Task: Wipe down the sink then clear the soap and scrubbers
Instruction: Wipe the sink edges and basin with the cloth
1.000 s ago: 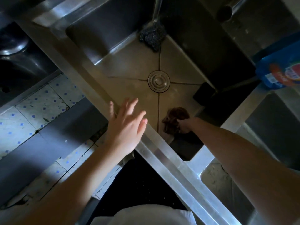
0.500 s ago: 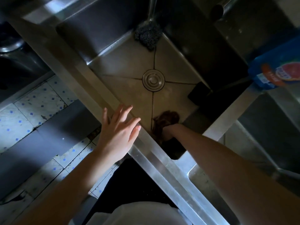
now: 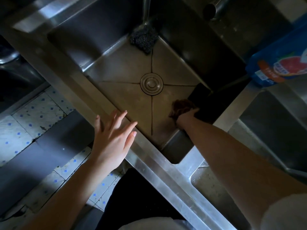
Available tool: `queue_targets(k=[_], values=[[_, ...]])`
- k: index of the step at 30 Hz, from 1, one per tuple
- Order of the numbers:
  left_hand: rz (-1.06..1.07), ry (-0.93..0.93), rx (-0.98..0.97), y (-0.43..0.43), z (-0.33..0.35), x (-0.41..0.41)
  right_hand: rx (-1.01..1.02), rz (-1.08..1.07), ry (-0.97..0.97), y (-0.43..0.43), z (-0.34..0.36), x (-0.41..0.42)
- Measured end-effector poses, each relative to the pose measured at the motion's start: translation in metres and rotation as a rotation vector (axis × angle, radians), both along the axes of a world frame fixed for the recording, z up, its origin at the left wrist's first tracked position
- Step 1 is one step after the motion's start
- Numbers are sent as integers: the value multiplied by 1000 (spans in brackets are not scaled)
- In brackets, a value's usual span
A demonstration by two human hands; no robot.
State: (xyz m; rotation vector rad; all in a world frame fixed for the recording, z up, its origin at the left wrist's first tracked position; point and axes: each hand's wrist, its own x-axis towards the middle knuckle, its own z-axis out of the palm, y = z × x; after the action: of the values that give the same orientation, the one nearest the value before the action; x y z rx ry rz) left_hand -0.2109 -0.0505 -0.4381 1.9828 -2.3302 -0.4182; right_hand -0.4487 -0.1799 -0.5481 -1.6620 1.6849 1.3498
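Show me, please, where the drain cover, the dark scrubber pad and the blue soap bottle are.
drain cover (image 3: 151, 83): head view, on its round centre knob.
dark scrubber pad (image 3: 144, 38): head view, middle of its rough top face, at the basin's far corner.
blue soap bottle (image 3: 280, 63): head view, on its printed label.

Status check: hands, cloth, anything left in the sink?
Left hand open over front rim. Right hand gripping brown cloth on basin floor. Scrubber and dark sponge uncleared.

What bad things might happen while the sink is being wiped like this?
The brown cloth in the right hand is wiping beside the dark sponge, so it might shove it about. The blue soap bottle seems to sit at the sink's edge and could tip in if bumped. The dim light may hide missed dirt.
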Motion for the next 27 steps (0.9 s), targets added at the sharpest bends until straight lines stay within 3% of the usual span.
queue_targets(k=[2, 6, 11, 13, 16, 22, 27], values=[[1, -2, 6, 0, -1, 0, -172, -56, -162, -17, 2, -11], [-6, -5, 9, -1, -4, 1, -149, -81, -292, -33, 13, -7], [-18, -5, 14, -2, -6, 4, 159, -225, -175, -7, 5, 4], [-22, 2, 11, -2, -6, 5, 294, -371, -247, 4, 6, 17], [-26, 7, 15, -2, -6, 5, 360, -358, -349, 27, -1, 40], [-31, 13, 4, -7, -1, 6, 333, -317, -326, 51, -25, 61], [9, -5, 21, -17, 0, 20, 161, -486, -225, 25, -33, 50]])
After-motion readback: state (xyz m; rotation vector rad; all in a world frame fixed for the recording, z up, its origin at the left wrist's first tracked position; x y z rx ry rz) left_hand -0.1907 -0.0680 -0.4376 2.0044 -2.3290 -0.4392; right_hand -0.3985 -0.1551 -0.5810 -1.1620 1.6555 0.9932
